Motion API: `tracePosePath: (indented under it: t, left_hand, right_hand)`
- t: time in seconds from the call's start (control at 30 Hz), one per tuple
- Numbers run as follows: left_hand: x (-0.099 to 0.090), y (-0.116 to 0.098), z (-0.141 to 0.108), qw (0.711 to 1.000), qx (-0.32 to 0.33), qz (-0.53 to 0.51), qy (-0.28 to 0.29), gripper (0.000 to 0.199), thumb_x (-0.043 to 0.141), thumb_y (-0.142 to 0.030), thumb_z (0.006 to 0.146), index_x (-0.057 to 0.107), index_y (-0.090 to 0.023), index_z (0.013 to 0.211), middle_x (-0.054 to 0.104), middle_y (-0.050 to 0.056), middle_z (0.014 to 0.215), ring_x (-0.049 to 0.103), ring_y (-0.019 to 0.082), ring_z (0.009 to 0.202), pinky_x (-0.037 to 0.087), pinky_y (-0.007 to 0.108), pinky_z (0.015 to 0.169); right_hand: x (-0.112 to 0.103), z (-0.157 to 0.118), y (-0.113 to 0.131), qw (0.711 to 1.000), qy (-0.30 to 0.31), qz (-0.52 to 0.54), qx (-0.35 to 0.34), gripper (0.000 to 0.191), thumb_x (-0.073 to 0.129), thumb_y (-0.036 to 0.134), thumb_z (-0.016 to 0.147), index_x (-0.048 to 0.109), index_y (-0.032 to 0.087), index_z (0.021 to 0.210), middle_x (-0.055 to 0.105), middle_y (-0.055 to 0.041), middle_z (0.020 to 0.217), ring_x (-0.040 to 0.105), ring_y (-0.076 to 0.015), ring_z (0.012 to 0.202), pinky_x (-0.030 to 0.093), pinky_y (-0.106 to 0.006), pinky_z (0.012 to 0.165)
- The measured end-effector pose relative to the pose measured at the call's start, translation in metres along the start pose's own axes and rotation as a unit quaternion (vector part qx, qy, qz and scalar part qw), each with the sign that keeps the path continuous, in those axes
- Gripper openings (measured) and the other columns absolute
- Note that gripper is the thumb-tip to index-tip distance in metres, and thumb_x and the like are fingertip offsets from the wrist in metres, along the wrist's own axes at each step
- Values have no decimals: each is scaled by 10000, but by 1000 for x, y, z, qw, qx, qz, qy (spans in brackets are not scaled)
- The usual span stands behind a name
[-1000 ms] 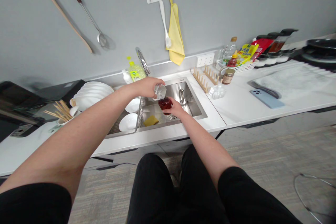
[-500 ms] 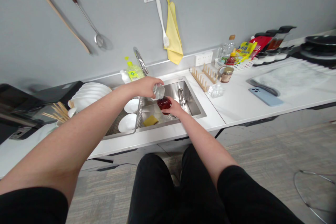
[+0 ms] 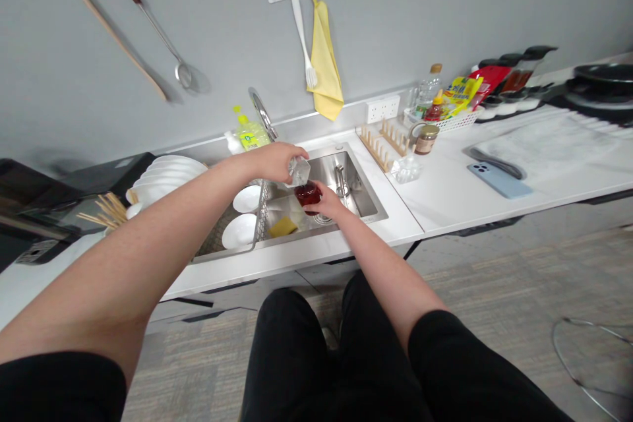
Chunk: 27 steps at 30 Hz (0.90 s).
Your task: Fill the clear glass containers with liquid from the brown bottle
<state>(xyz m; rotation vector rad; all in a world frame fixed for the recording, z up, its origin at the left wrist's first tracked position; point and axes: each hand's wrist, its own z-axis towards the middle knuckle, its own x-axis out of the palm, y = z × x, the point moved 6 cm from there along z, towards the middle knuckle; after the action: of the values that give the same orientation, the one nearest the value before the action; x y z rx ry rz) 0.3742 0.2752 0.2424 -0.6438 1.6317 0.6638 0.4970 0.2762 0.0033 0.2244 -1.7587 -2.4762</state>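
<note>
My left hand [image 3: 279, 161] is wrapped round a clear glass [image 3: 299, 172], which it holds tilted over the sink [image 3: 368, 201]. Just below and to the right, my right hand [image 3: 327, 200] grips a container of dark red liquid [image 3: 308, 194] from its right side. The glass's lower edge is right at the top of the red container; whether they touch I cannot tell. Under the hands, a yellow sponge [image 3: 283, 227] lies in the sink near its front left corner.
White bowls [image 3: 240, 231] sit in a drying rack left of the sink, with stacked plates [image 3: 168, 171] beyond. A wooden rack [image 3: 374, 148], clear egg-shaped holder [image 3: 406, 169], jar [image 3: 426, 140] and blue phone [image 3: 499, 180] stand or lie to the right. The faucet [image 3: 263, 115] rises behind.
The view has shifted very slightly. Both hands keep their holds and places over the sink.
</note>
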Motion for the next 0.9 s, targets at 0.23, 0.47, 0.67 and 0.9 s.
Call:
tracePosePath:
  t: [0.23, 0.47, 0.67, 0.9]
  left_hand:
    - [1, 0, 4, 1000, 14, 3, -4, 862, 839, -290, 714, 687, -220, 1560, 783, 115, 1457, 742, 339, 1302, 551, 396, 1147]
    - [3, 3, 8, 999, 30, 2, -14, 857, 837, -275, 695, 703, -226, 1541, 796, 112, 1421, 749, 340, 1265, 566, 398, 1108]
    - [4, 2, 10, 999, 36, 2, -10, 859, 827, -272, 698, 698, -234, 1547, 793, 103, 1422, 746, 332, 1261, 558, 401, 1117]
    - [3, 4, 11, 1000, 24, 15, -3, 903, 862, -308, 686, 683, -304, 1571, 795, 82, 1430, 749, 339, 1280, 556, 397, 1128]
  right_hand:
    - [0, 0, 1, 1000, 2, 3, 1, 923, 1048, 308, 603, 702, 250, 1456, 813, -86, 1359, 778, -352, 1263, 581, -579, 1202]
    - [0, 0, 0, 1000, 1, -1, -5, 917, 1036, 309, 611, 696, 264, 1462, 810, -80, 1379, 772, -358, 1282, 578, -585, 1213]
    - [-1, -1, 2, 1000, 3, 4, -4, 900, 1043, 322, 607, 700, 260, 1436, 816, -78, 1349, 782, -361, 1254, 597, -595, 1193]
    - [-1, -1, 3, 1000, 2, -1, -7, 890, 1032, 292, 615, 706, 265, 1442, 822, -71, 1339, 782, -360, 1254, 597, -594, 1195]
